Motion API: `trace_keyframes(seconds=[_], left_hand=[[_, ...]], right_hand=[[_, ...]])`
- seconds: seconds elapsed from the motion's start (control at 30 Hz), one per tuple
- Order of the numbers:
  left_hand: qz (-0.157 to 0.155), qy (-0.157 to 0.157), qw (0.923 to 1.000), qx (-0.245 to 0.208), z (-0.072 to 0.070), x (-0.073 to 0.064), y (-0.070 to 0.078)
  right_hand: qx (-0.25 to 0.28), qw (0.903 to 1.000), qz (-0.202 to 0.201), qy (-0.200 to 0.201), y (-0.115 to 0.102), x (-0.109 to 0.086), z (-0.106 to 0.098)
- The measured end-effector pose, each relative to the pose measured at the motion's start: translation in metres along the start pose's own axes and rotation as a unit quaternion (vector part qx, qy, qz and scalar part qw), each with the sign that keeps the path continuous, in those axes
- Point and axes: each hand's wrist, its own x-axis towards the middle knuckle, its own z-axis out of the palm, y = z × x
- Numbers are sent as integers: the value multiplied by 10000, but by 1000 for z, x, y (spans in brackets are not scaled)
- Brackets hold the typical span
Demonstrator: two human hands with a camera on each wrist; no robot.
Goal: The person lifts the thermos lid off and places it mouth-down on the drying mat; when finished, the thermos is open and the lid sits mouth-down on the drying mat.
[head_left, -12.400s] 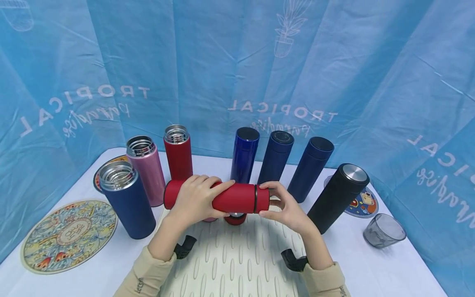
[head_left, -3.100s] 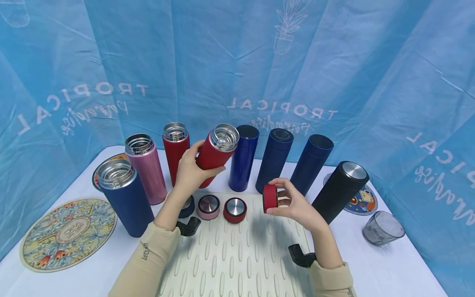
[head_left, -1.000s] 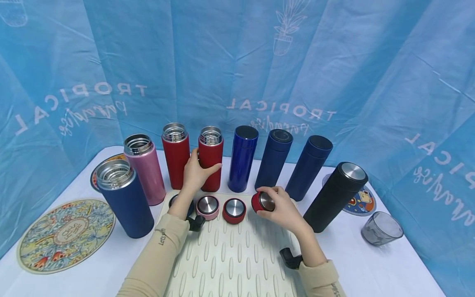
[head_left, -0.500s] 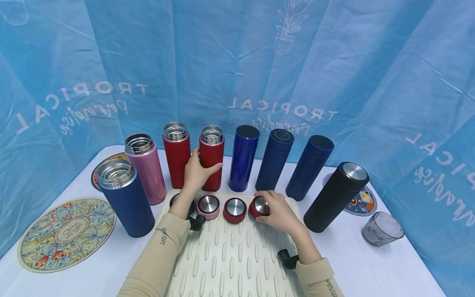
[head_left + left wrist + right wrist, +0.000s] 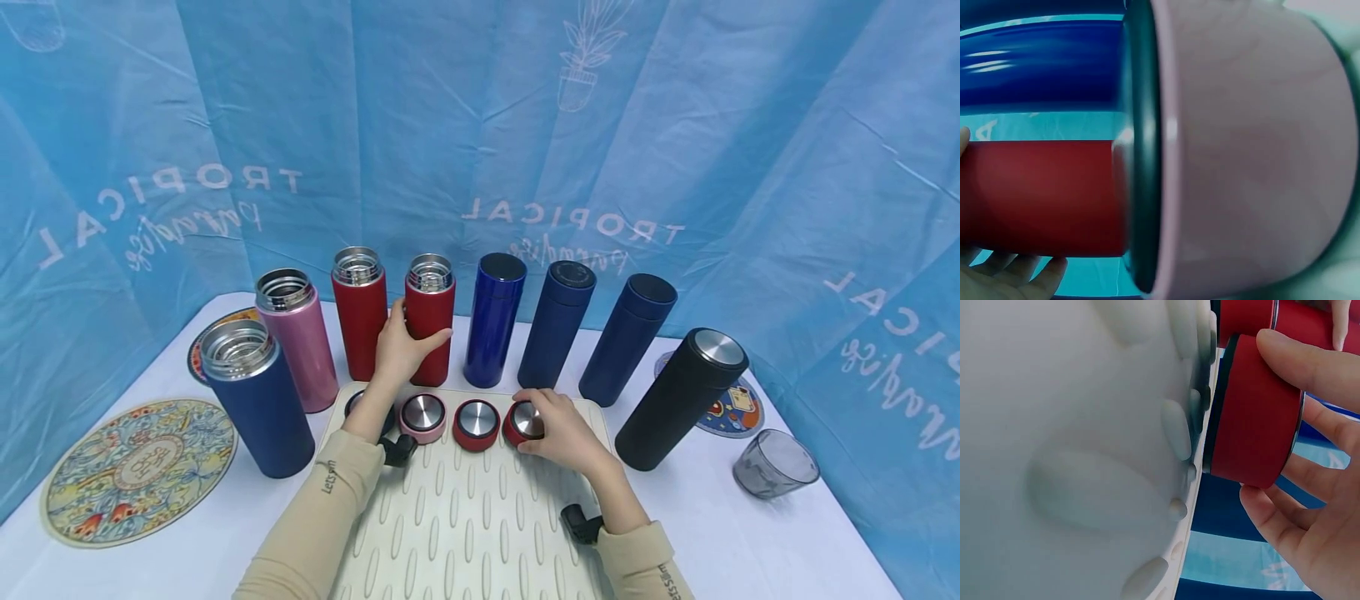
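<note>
My left hand (image 5: 400, 346) is wrapped round a red thermos bottle (image 5: 431, 321) standing upright, its mouth uncovered. In the left wrist view the thumb lies on one side of the red body and the fingers (image 5: 1035, 278) on the other. My right hand (image 5: 562, 433) holds a red lid (image 5: 1257, 412) with a steel top between thumb and fingers, right at the ribbed white mat (image 5: 457, 517). Beside it in a row are another red lid (image 5: 476, 425), a pink lid (image 5: 423, 417) and a dark lid (image 5: 386, 421), the last partly hidden by my left wrist.
Uncapped red (image 5: 360, 321), pink (image 5: 303, 350) and navy (image 5: 262, 408) bottles stand on the left. Capped blue (image 5: 493, 325), navy (image 5: 555, 329) and black (image 5: 671, 408) bottles stand towards the right. A glass (image 5: 776, 464) is at far right, a round patterned placemat (image 5: 142, 475) at far left.
The red bottle was held level with its lid on, then opened and stood among the others. My right hand brought the lid down to the row on the mat.
</note>
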Motion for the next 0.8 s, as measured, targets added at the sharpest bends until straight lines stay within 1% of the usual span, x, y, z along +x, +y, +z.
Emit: trace_keyframes(seconds=[0.13,0.2,0.3,0.43,0.57,0.8], left_hand=[[-20,-135,9998,-139,-4,-5,-2],[18,-188,9996,-186,-6,-10,-4],[59,-237,9995,-211,-11,-17,-6],[18,-329,9993,-163,-18,-26,-12],[-49,-465,9988,-143,-28,-32,-21],[36,-555,9984,-132,-48,-40,-34]], right_hand=[[14,10000,39,-54,1,0,1],[19,9999,61,-83,2,0,2],[18,9999,79,-113,3,0,2],[42,9999,78,-141,4,0,2],[74,9999,54,-139,4,1,2],[61,9999,30,-130,4,1,3]])
